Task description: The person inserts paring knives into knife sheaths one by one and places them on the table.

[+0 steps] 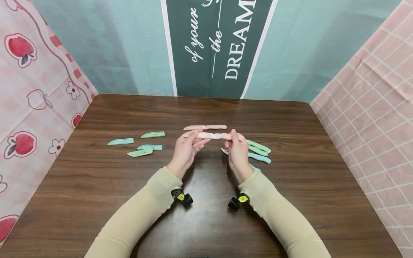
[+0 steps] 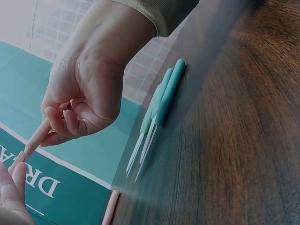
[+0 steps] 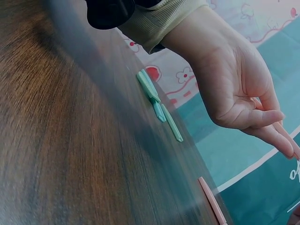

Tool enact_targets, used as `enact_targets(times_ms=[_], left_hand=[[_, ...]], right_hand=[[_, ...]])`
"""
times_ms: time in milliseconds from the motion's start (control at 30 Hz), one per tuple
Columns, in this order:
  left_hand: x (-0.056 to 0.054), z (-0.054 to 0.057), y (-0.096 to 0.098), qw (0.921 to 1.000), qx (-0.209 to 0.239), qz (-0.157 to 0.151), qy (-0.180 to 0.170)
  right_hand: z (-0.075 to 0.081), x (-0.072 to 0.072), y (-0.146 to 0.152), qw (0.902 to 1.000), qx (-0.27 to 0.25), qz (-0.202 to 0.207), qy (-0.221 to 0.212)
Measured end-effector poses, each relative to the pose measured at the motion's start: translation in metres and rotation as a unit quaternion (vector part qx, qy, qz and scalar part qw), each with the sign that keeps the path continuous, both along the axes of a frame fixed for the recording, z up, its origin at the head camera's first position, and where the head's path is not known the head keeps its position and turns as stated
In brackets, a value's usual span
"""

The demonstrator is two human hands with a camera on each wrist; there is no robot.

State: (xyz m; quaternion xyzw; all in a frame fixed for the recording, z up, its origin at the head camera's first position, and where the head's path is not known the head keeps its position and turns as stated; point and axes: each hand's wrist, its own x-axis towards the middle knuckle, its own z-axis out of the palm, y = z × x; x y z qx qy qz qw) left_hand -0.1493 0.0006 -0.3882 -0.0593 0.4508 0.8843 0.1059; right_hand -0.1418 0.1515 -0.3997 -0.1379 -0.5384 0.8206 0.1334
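Observation:
My left hand [image 1: 186, 152] pinches a pink sheath [image 1: 204, 135] between thumb and fingers, held up over the table. In my right hand [image 1: 238, 150] is the pink handle of a paring knife [image 1: 223, 136], gripped with the thumb on top. Sheath and knife are in line, and a short strip of pale blade shows between them; the rest of the blade is inside the sheath. From the left wrist, my right hand [image 2: 91, 89] has its fingers curled round the handle. Just behind both hands, a second pink knife [image 1: 215, 127] lies in its sheath.
Left on the brown table [image 1: 206, 222] lie blue sheaths [image 1: 120, 142] and green sheaths [image 1: 153, 134], two of them overlapping. Beside my right hand are bare-bladed knives with green handles [image 1: 260, 146] and blue handles [image 1: 260, 158]. A printed curtain [image 1: 129, 46] hangs behind the table.

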Motion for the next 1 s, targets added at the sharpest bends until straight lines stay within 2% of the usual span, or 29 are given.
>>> enact_targets(times_ms=[333, 633, 900, 1000], left_hand=[[0.0011, -0.0005, -0.0001, 1.0000, -0.001, 0.001, -0.001], [0.0033, 0.0002, 0.0004, 1.0000, 0.000, -0.004, -0.003], [0.0050, -0.0016, 0.0018, 1.0000, 0.000, -0.006, -0.004], [0.0043, -0.0017, 0.0014, 0.9999, -0.003, -0.012, -0.003]], right_hand=[[-0.0032, 0.0021, -0.0007, 0.9997, 0.016, 0.015, 0.013], [-0.0044, 0.0021, -0.0044, 0.9999, -0.009, -0.004, 0.012], [-0.0061, 0.0035, -0.0053, 0.9999, -0.004, -0.006, 0.016], [-0.0037, 0.0039, -0.0041, 0.9997, -0.018, 0.004, 0.013]])
